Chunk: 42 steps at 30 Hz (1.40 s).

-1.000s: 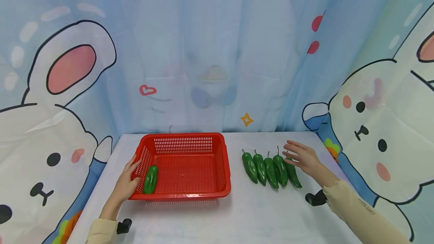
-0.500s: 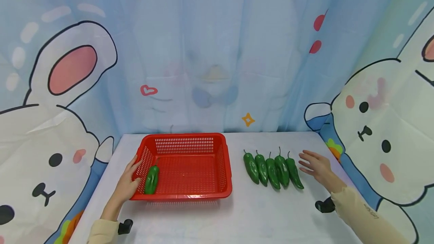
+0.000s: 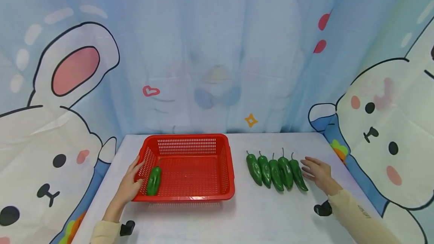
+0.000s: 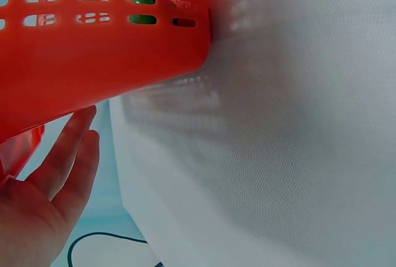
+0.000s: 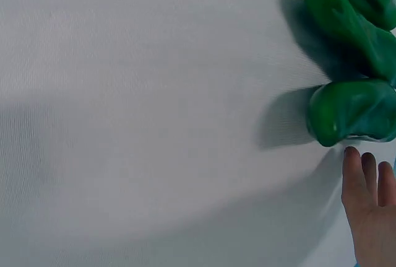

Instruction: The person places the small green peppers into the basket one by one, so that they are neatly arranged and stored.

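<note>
My left hand (image 3: 129, 183) lies against the left side of the red plastic basket (image 3: 183, 199), its thumb by the rim. In the left wrist view, straight fingers (image 4: 83, 174) show beside the basket wall (image 4: 111, 56). One green pepper (image 3: 154, 180) lies inside at the basket's left end. My right hand (image 3: 318, 172) is just right of the rightmost green pepper (image 3: 298, 175) in a row of several. The right wrist view has the fingertips (image 5: 351, 155) close to that pepper (image 5: 352, 109), fingers extended and gripping nothing; whether they touch it I cannot tell.
More green peppers (image 3: 265, 171) lie side by side to the left of the rightmost one, stems pointing away. A white-covered table (image 3: 237, 221) bears everything. Behind it hangs a light blue curtain (image 3: 210, 48) printed with cartoon rabbits.
My right hand has drawn back to the right from over the peppers, then come down beside the rightmost one. The left hand, basket and peppers keep their places; the view has shifted slightly.
</note>
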### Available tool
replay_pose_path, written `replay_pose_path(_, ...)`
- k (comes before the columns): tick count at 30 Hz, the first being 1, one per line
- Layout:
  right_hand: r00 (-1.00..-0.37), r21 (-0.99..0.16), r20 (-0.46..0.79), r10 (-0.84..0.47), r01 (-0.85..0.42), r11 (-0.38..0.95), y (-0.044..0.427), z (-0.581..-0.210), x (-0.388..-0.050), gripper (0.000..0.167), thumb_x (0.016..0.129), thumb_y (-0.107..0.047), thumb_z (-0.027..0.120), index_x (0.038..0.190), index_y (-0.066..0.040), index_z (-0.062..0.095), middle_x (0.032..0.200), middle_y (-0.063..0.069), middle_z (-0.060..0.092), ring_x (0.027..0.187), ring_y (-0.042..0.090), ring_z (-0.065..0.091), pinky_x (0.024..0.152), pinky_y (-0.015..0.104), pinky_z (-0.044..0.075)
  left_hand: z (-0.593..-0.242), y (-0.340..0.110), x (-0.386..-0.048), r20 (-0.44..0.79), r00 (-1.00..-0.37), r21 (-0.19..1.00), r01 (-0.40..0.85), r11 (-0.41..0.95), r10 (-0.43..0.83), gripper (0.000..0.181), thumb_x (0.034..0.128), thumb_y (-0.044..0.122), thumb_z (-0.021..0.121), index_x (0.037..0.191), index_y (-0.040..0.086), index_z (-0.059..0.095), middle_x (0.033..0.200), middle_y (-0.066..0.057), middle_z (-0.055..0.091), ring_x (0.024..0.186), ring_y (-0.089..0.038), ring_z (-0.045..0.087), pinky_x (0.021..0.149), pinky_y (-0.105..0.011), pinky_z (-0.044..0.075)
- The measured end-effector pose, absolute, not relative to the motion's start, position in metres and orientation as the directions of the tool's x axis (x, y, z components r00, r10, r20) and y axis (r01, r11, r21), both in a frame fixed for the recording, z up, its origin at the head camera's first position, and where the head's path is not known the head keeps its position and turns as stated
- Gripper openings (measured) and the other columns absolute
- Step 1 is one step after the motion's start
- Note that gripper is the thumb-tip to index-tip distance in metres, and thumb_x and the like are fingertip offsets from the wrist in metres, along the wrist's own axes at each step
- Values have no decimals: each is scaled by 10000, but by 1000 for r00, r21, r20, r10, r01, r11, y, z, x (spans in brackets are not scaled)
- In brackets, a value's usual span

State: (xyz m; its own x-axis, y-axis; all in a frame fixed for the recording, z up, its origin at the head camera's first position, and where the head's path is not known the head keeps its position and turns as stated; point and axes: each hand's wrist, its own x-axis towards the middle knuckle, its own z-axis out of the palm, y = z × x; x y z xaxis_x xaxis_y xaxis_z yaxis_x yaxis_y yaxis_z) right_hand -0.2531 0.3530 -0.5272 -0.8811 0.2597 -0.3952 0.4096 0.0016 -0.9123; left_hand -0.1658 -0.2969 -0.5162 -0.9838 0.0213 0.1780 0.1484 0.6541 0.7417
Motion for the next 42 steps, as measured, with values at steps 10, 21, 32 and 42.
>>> replay_pose_path(10, -854, -897, -394, 340, 438, 61, 347, -541, -259, 647, 931, -183, 653, 1476, 43, 387, 1090, 98, 662, 797, 95, 663, 847, 415, 557, -515, -296, -166, 175, -984, 742, 145, 654, 20, 640, 852, -114, 487, 1479, -68, 367, 1613, -213, 160, 1448, -463, 180, 1062, -637, 297)
replay_pose_path(21, -845, -875, -329, 422, 441, 201, 335, -549, -265, 633, 889, -152, 695, 1424, 75, 445, 1408, 344, 454, 1201, 434, 560, 962, 527, 470, -515, -295, -165, 175, -984, 751, 146, 644, 19, 637, 851, -117, 482, 1476, -75, 366, 1612, -217, 159, 1448, -468, 172, 1056, -641, 301)
replay_pose_path(32, -868, -840, -252, 427, 415, 349, 324, -546, -264, 581, 862, -103, 699, 1370, 95, 496, 1342, 353, 508, 1174, 452, 568, 893, 520, 518, -515, -296, -166, 188, -982, 751, 159, 640, 23, 638, 843, -121, 484, 1470, -78, 374, 1610, -219, 162, 1446, -469, 179, 1050, -641, 310)
replay_pose_path(42, -889, -843, -212, 406, 377, 385, 328, -546, -266, 565, 833, -94, 721, 1326, 111, 536, 1287, 363, 541, 1025, 413, 652, 751, 503, 569, -515, -296, -165, 184, -983, 745, 152, 649, 19, 631, 849, -110, 483, 1470, -76, 376, 1612, -212, 164, 1449, -461, 177, 1061, -645, 296)
